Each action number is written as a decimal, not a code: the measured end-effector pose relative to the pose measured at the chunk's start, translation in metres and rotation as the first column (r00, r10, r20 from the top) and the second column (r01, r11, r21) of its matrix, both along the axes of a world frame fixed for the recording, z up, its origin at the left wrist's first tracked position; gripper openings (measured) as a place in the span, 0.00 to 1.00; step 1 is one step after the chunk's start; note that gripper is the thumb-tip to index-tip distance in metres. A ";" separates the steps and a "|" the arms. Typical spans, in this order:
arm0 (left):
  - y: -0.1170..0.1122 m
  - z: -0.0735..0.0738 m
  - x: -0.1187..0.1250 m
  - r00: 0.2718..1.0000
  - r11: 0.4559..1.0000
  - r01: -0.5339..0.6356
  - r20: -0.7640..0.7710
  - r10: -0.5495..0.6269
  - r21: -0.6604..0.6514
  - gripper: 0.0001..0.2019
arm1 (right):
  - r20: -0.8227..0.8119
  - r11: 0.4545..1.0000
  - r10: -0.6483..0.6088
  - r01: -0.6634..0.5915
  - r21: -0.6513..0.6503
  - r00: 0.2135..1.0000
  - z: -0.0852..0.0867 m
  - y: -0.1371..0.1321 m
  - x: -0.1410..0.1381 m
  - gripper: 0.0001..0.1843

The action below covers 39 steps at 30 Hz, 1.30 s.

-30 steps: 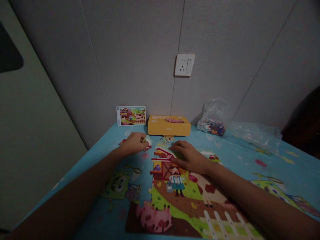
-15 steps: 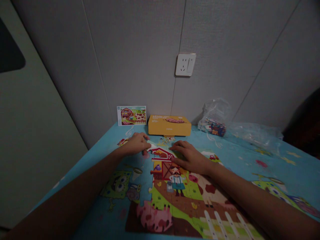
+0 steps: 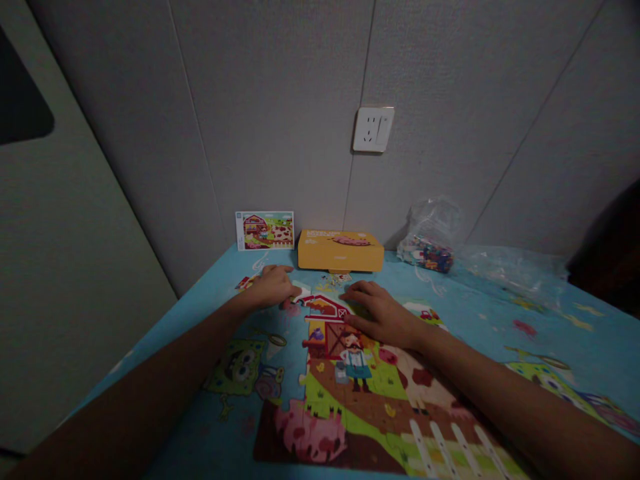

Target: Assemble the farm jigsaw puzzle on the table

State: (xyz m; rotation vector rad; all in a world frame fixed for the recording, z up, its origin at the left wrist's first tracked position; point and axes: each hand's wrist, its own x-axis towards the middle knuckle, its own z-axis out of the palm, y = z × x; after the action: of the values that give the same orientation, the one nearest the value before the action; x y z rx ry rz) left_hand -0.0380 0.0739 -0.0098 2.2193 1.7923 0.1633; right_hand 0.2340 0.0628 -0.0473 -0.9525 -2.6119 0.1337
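A partly joined farm jigsaw puzzle [image 3: 350, 413] lies on the table, showing a barn, a farmer, a cow, a pig and a white fence. At the barn roof's left end, my left hand [image 3: 273, 288] has its fingers closed on a puzzle piece [image 3: 301, 293], mostly covered by the fingertips. The piece sits right against the roof; whether it is locked in cannot be seen. My right hand [image 3: 377, 312] lies over the puzzle's upper part, fingers stretched and apart, thumb by the roof's right side, holding nothing.
Loose pieces lie beyond the hands, one colourful piece [image 3: 245, 283] left of my left hand. A picture card [image 3: 265, 231] and a yellow box [image 3: 340, 252] stand against the wall. Clear plastic bags [image 3: 433, 233], one with colourful contents, are at back right. A cartoon-print cloth [image 3: 200, 333] covers the table.
My left hand has shifted slightly with the piece, now close against the barn roof's left end. My right hand stays in place on the puzzle. The view has moved very slightly.
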 end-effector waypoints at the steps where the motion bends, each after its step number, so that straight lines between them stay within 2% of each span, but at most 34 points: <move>1: -0.001 -0.001 0.000 0.999 0.999 -0.038 -0.010 0.038 0.005 0.16 | 0.000 1.000 0.002 -0.002 0.000 1.000 0.000 0.000 0.000 0.23; 3: -0.002 -0.005 0.002 0.992 0.993 -0.119 -0.028 0.119 0.024 0.12 | 0.001 1.000 0.005 -0.005 -0.003 1.000 0.001 -0.001 0.000 0.23; 6: -0.004 -0.011 0.006 0.982 0.980 -0.185 -0.035 0.188 0.072 0.24 | 0.005 1.000 0.001 -0.001 -0.012 1.000 0.001 -0.001 0.001 0.23; 8: -0.005 -0.014 0.008 0.985 0.979 -0.164 -0.033 0.170 0.123 0.26 | 0.009 1.000 -0.005 0.006 -0.010 1.000 0.000 -0.001 0.001 0.23; 12: -0.005 -0.012 0.006 0.999 0.976 -0.008 -0.049 0.019 0.219 0.04 | 0.007 1.000 0.000 0.000 -0.002 1.000 0.001 -0.002 0.001 0.23; 17: -0.002 -0.010 -0.007 0.975 0.922 0.220 -0.040 -0.219 0.317 0.12 | -0.003 1.000 0.010 -0.010 -0.002 1.000 0.001 -0.002 0.001 0.22; 20: 0.001 -0.014 -0.011 0.926 0.900 0.369 -0.010 -0.377 0.232 0.13 | -0.004 1.000 0.014 -0.014 0.008 1.000 0.001 -0.001 0.001 0.22; 23: 0.004 -0.017 -0.011 0.888 0.883 0.434 0.082 -0.453 0.182 0.12 | -0.001 1.000 0.012 -0.012 0.003 1.000 0.002 -0.002 0.000 0.21; 29: 0.007 -0.018 -0.010 0.866 0.881 0.436 0.181 -0.466 0.184 0.09 | -0.001 1.000 0.004 -0.004 0.005 1.000 0.002 -0.002 0.000 0.22; 34: 0.005 -0.018 -0.013 0.867 0.867 0.466 0.102 -0.487 0.178 0.11 | -0.009 1.000 0.014 -0.014 0.017 1.000 0.000 -0.001 0.000 0.21; 37: 0.005 -0.017 -0.016 0.888 0.845 0.417 0.049 -0.457 0.334 0.15 | -0.012 1.000 0.014 -0.014 0.021 1.000 -0.001 -0.001 0.001 0.21; 39: 0.007 -0.014 -0.019 0.919 0.818 0.287 0.097 -0.382 0.498 0.23 | -0.011 1.000 0.011 -0.010 0.019 1.000 -0.001 -0.001 0.001 0.22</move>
State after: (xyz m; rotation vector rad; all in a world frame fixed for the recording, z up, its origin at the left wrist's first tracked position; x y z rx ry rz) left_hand -0.0574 0.0804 -0.0236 2.6991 1.3247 0.7928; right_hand 0.2352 0.0620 -0.0483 -0.9291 -2.6041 0.1158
